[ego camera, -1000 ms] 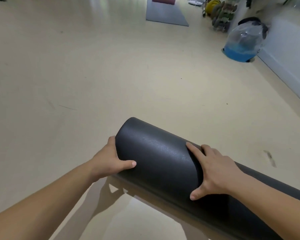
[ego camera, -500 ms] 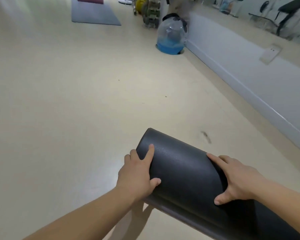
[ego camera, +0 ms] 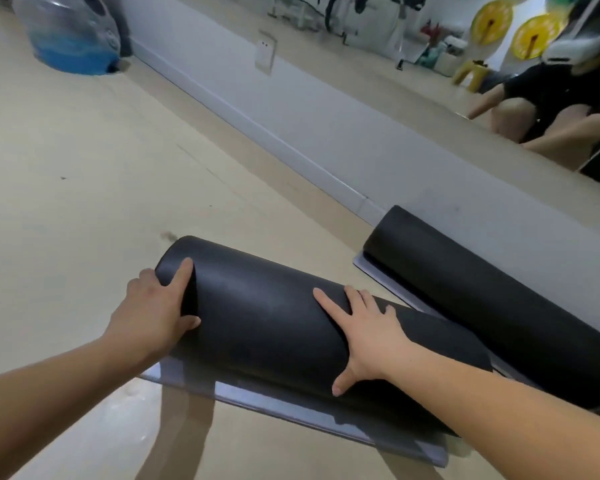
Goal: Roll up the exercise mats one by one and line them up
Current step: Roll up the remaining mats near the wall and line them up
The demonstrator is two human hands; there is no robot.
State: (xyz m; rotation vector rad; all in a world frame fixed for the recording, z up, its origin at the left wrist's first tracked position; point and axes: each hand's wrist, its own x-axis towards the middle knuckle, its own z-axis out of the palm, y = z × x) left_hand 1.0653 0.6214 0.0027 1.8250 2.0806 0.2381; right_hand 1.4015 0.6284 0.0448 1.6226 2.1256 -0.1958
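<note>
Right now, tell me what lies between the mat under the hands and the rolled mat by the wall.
Head view: only a wedge of bare floor and the flat grey loose end of the wall-side mat separate it from the held mat.

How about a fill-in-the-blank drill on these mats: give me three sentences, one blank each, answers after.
1. The left hand grips the ___ of the near rolled mat.
2. The right hand lies flat on ___ of that roll.
3. The second rolled mat lies along the foot of the grey ___.
Missing words: end; top; wall.
</note>
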